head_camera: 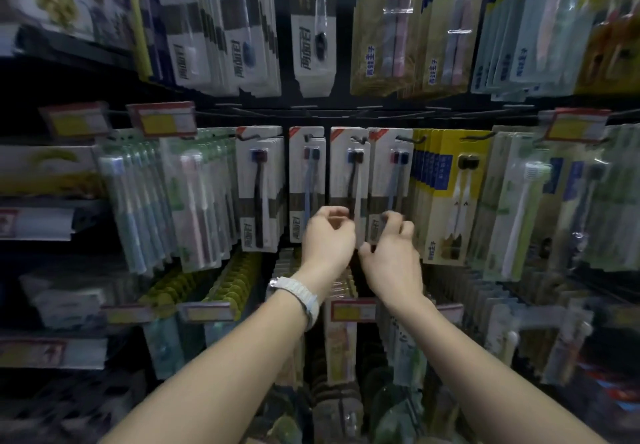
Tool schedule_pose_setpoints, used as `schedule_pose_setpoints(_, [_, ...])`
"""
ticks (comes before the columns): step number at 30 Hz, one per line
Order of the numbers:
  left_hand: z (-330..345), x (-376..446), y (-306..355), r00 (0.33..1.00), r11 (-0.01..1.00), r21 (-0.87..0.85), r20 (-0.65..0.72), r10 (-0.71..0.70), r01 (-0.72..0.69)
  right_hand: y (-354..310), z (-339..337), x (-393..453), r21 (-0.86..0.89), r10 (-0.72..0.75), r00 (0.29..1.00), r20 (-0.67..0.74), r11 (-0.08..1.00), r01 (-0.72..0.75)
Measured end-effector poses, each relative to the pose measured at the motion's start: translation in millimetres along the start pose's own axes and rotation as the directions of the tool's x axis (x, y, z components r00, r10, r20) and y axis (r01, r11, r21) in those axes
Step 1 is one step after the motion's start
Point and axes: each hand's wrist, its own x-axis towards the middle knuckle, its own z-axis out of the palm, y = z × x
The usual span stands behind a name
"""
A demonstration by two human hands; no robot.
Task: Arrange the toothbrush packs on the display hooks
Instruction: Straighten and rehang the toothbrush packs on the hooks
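White toothbrush packs hang in rows on black display hooks [358,139] in the middle tier. My left hand [327,235], with a pale watch on the wrist, has its fingers curled at the bottom of one white pack [348,173]. My right hand [393,253] has its fingers curled around the lower end of the neighbouring white pack [389,173]. Both packs hang upright on their hooks. The blur hides exactly how tightly the fingers grip.
More white packs [259,183] hang to the left, yellow packs [450,194] to the right. An upper tier of packs [311,27] hangs overhead, and a lower tier [341,346] sits under my wrists. Red and yellow price tags [161,119] stick out.
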Motion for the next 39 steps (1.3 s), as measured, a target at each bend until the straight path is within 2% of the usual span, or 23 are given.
schedule_pose_setpoints(4, [-40.7,0.5,-7.1,0.996,0.998,0.012,-0.058,-0.068,0.069,-26.1,5.9,-13.6,0.221,0.026,0.985,0.173,0.973,-0.065])
schedule_pose_setpoints(10, [-88.2,14.5,-25.8,0.985,0.982,0.119,-0.106,-0.133,0.146,-65.8,30.8,-17.6,0.311,-0.034,0.93,0.365,0.946,-0.088])
schedule_pose_setpoints(13, [-98.8,26.4,-30.9,0.983,0.978,0.11,-0.065,-0.17,0.176,-85.0,46.6,-16.0,0.364,-0.044,0.919,0.391,0.925,-0.11])
schedule_pose_setpoints(18, [-99.2,44.5,-42.5,0.979,0.979,-0.007,-0.007,-0.203,0.203,-102.6,66.4,-5.5,0.408,-0.028,0.902,0.432,0.898,-0.168])
schedule_pose_setpoints(26, [-91.0,73.0,-46.9,0.96,0.971,0.037,-0.167,-0.225,0.234,-111.7,95.1,13.7,0.436,0.006,0.912,0.411,0.877,-0.202])
schedule_pose_setpoints(31, [-93.3,80.2,-52.3,0.959,0.967,0.074,-0.167,-0.229,0.244,-108.8,104.1,16.4,0.438,-0.013,0.916,0.401,0.881,-0.179])
schedule_pose_setpoints(39, [-94.6,73.5,-51.0,0.951,0.964,0.018,-0.169,-0.258,0.264,-109.2,103.7,15.5,0.461,-0.027,0.905,0.424,0.867,-0.19])
